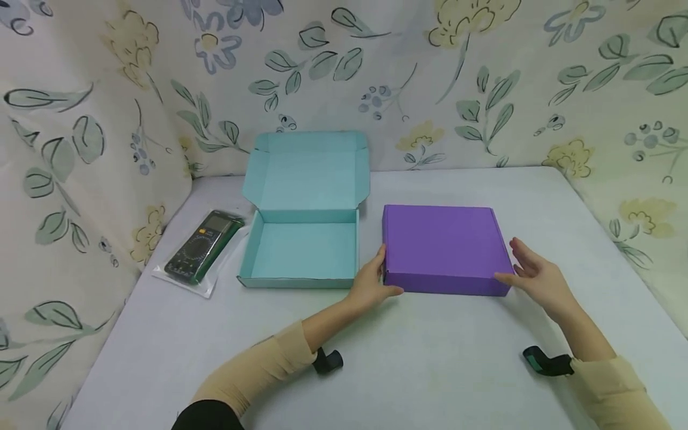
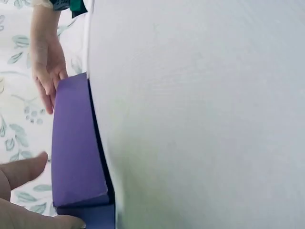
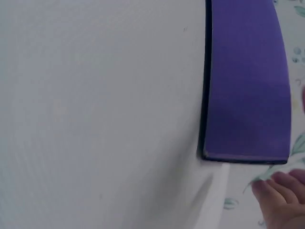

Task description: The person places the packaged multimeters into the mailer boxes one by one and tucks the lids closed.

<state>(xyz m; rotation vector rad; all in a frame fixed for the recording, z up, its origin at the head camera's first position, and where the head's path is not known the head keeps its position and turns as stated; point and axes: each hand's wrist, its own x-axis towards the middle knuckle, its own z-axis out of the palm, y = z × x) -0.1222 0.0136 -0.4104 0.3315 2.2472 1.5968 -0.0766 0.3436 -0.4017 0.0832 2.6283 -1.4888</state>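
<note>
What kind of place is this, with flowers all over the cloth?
Probably a little work corner indoors: flowery cloth hangs behind and beside a white table, which holds an open turquoise box and a purple box.

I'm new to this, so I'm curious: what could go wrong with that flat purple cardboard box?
The left hand lies between the purple box and the open turquoise cardboard box, so it might bump the latter. The right hand seems barely to touch the purple box, so lifting now might tilt it.
</note>
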